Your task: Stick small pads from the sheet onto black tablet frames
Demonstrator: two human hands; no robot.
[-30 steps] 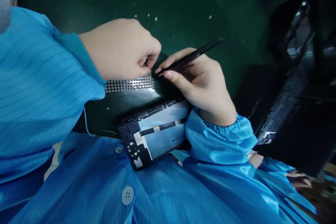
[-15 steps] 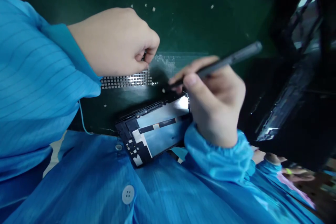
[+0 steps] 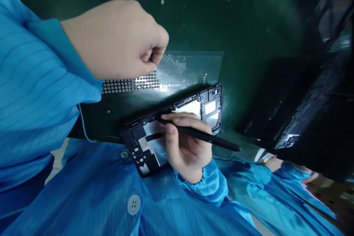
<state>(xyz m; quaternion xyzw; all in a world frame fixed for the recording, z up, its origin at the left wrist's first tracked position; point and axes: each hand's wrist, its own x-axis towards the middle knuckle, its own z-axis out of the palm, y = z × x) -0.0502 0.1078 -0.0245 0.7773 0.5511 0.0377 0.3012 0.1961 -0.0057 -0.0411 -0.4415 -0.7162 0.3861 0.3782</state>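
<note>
My left hand (image 3: 118, 40) is closed, its thumb and fingertips pressed together over a clear plastic sheet (image 3: 193, 62). Whatever those fingertips grip is hidden. Rows of small dark square pads (image 3: 127, 85) on the sheet show below that hand. Between the thumb and fingers of my right hand (image 3: 188, 143) is a slim black pen-shaped tool (image 3: 212, 139). Its tip meets the upper long edge of an open black phone housing (image 3: 138, 134), or comes very near it; contact is unclear. The housing lies tilted close to my body, partly covered by my right hand.
Small white scraps (image 3: 162, 2) are scattered on the green work surface (image 3: 199, 22). Dark, glossy items (image 3: 290, 136) lie to the right. Beyond them, at the lower right, another person's hand (image 3: 273, 163) and blue sleeve (image 3: 249, 177) show.
My right hand with the pen-shaped tool has moved down and left, from beside the sheet onto the phone housing's edge. The housing's right end is now uncovered. My left hand stays nearly still.
</note>
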